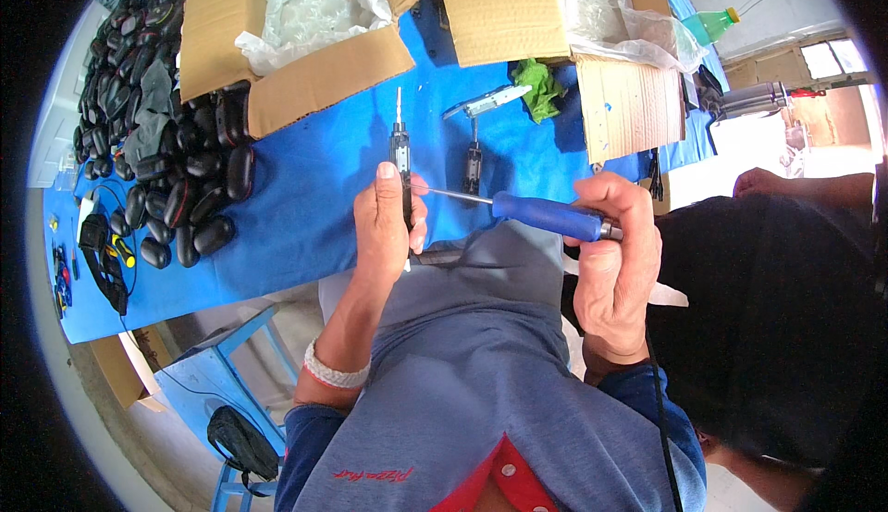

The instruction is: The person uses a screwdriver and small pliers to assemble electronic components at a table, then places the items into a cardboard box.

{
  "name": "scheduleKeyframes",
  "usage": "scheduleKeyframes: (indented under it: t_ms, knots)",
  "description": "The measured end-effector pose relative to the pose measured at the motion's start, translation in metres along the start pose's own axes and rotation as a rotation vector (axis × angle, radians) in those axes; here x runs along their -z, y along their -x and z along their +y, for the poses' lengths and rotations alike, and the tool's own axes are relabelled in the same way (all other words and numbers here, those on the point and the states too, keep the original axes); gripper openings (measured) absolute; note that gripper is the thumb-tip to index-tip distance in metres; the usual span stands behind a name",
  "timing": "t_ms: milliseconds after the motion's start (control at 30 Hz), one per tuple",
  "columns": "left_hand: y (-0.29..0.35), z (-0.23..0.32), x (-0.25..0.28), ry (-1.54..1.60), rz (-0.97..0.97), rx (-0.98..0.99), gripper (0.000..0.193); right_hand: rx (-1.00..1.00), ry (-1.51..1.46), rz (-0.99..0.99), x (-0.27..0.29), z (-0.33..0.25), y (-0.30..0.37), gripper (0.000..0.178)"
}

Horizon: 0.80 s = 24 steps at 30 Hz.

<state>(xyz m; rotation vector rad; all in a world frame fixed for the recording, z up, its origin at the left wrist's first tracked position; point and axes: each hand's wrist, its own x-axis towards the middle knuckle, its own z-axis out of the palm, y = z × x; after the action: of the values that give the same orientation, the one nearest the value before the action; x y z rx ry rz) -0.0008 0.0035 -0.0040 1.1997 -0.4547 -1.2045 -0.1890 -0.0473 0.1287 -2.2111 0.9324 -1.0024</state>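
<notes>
My left hand [381, 221] is closed around a slim black device [400, 147] with a thin metal rod at its top, held upright above the blue-covered table. My thumb lies along its front. My right hand [618, 267] grips a screwdriver [546, 215] by its blue handle. The shaft runs leftward, and its tip reaches the side of the device by my left fingers; whether it sits in a screw is too small to tell. Just beyond the shaft, a similar black piece [474, 170] lies on the cloth beside a flat pale metal plate [490, 102].
Black rounded cases [190, 188] are heaped at the left. Two open cardboard boxes [324, 82] [504, 12] with clear plastic linings stand at the back. Crumpled green plastic [538, 89] lies between them. A person in black [768, 318] is close on my right. A blue stool [217, 387] stands lower left.
</notes>
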Motion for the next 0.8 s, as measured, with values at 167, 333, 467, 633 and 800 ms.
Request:
scheduleKeyframes:
  t_ms: [167, 333, 467, 633, 800]
  knots:
    - [-0.001, 0.002, -0.002, 0.001, 0.025, 0.014, 0.059, -0.070, 0.048, -0.015, 0.000, -0.005, 0.002, 0.020]
    - [-0.002, 0.000, -0.001, 0.013, 0.001, 0.000, 0.059, -0.190, -0.131, -0.056, 0.002, -0.010, 0.003, 0.021]
    - [-0.001, -0.003, 0.002, -0.051, -0.009, -0.013, 0.059, -0.027, -0.062, -0.078, 0.004, 0.000, 0.000, 0.028]
    - [-0.001, -0.001, 0.000, 0.001, -0.010, -0.004, 0.059, -0.084, -0.005, -0.091, 0.007, -0.003, 0.002, 0.023]
    - [-0.001, 0.001, -0.002, -0.011, 0.006, 0.010, 0.059, -0.110, -0.036, -0.078, 0.006, -0.006, 0.002, 0.016]
